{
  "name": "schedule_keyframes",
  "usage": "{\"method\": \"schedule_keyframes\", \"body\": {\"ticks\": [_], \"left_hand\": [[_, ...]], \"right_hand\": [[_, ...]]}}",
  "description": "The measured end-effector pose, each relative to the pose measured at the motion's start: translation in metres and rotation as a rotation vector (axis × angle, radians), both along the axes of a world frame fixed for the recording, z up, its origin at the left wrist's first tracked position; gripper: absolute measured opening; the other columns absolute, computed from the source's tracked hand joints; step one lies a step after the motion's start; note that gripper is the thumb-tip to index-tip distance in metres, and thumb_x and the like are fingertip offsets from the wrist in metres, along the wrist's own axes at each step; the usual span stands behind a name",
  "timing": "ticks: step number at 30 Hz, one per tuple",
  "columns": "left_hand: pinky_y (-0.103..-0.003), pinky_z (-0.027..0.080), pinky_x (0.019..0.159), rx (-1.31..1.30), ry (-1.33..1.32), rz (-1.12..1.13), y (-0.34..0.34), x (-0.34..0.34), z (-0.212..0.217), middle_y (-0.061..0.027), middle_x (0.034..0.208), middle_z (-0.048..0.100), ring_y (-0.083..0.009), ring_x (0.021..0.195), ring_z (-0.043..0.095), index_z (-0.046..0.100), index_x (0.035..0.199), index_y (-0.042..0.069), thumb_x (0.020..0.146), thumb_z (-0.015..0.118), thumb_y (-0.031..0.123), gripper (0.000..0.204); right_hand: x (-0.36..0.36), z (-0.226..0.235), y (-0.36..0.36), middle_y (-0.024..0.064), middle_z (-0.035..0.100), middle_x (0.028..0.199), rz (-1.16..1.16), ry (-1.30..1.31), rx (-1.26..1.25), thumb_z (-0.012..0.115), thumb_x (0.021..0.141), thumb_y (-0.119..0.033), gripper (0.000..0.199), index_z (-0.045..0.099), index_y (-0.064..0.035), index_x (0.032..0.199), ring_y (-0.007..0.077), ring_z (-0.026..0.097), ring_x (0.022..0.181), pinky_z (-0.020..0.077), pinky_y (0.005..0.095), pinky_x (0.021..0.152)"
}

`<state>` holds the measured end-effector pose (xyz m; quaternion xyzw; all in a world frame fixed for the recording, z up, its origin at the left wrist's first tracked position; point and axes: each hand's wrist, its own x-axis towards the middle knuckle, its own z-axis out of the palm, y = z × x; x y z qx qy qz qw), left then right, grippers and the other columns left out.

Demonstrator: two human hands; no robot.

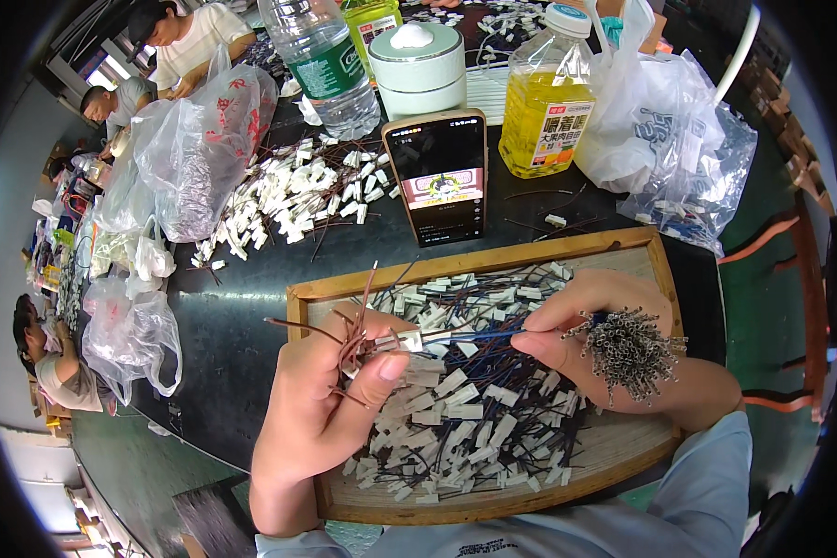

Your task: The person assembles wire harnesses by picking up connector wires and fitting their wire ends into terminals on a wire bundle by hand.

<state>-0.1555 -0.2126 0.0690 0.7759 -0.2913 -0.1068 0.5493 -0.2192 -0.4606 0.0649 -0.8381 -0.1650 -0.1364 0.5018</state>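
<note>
My left hand (321,400) is closed around several brown wires (354,339) and a small white plastic connector (411,341), the thumb pressed along its side. From the connector a blue wire (488,334) runs across to my right hand (581,358), whose thumb and forefinger pinch it. That same hand also holds a thick bundle of wires (631,353), with metal terminal ends fanning out; the rest of the bundle is hidden. Both hands are above a wooden tray (662,279) heaped with white connectors (479,418) on blue and brown wires.
Behind the tray a phone (440,177) stands upright by a white lidded canister (420,74). A yellow drink bottle (544,102), a clear water bottle (324,70) and plastic bags (665,121) surround it. More connectors (293,195) lie piled left. Other people sit at far left.
</note>
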Motion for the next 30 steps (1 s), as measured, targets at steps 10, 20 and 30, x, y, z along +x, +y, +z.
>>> {"method": "schedule_keyframes", "body": {"ticks": [10,20,30], "left_hand": [[-0.021,0.037,0.057,-0.039,0.023,-0.028,-0.001,0.000,-0.001,-0.0050,0.074,0.056,-0.0070,0.060,0.047,0.055,0.095,-0.003,0.089,0.058,0.016,0.020],[-0.021,0.037,0.056,-0.045,0.027,-0.016,-0.001,0.003,-0.002,-0.0046,0.072,0.055,-0.0069,0.062,0.047,0.055,0.094,-0.003,0.088,0.059,0.017,0.021],[-0.018,0.021,0.032,-0.593,0.705,-0.038,0.002,0.019,-0.005,-0.0014,0.060,0.040,-0.0053,0.041,0.033,0.043,0.088,0.008,0.094,0.049,0.036,0.029]], "right_hand": [[0.009,-0.003,-0.006,0.0037,0.066,0.075,0.113,-0.052,-0.012,0.072,0.069,-0.009,0.024,0.070,-0.0071,0.093,0.0143,0.059,0.062,0.0414,0.0251,0.054],[0.003,0.002,0.007,0.0063,0.067,0.078,-0.046,0.024,0.064,0.071,0.076,-0.003,0.015,0.065,-0.0051,0.090,0.0143,0.065,0.071,0.0498,0.0241,0.062],[0.005,0.010,0.002,0.0076,0.068,0.085,0.260,0.165,0.133,0.074,0.073,0.000,0.027,0.061,-0.0017,0.097,0.0117,0.066,0.076,0.0521,0.0240,0.068]]}}
